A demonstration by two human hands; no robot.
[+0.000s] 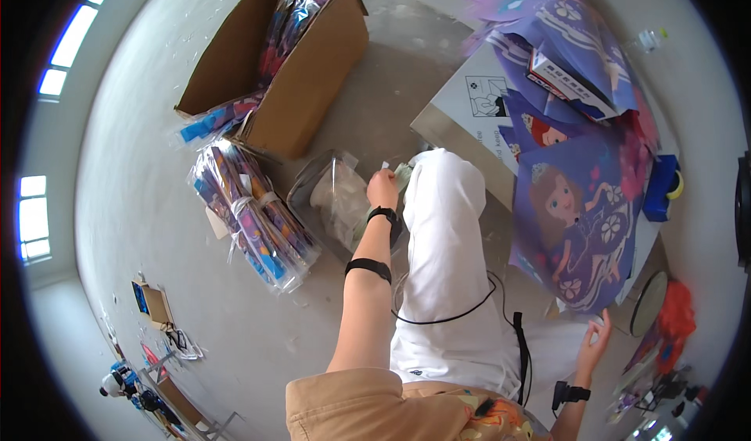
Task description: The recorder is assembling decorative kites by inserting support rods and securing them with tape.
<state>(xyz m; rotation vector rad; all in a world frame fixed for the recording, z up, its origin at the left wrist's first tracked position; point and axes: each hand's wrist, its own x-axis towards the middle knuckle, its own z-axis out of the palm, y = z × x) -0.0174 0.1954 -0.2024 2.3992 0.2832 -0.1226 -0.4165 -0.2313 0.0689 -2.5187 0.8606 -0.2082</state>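
Note:
My left hand (382,188) reaches down beside my knee, its fingers closed. A small whitish bit shows at the fingertips, too small to make out. Just left of it stands a grey see-through bin (300,198) with crumpled clear plastic (338,195) inside. My right hand (596,341) is at the lower right with its fingers apart, close under the bottom edge of a purple printed sheet (583,222) that shows a cartoon princess. More purple sheets (563,19) are heaped behind it, on a white carton (458,112).
An open cardboard box (313,73) holds wrapped colourful packs. Bundled packs in clear bags (250,214) lie on the floor beside it. A white-and-red small box (567,89) rests among the sheets. A blue tape dispenser (661,187) stands at right, near a red bundle (679,316).

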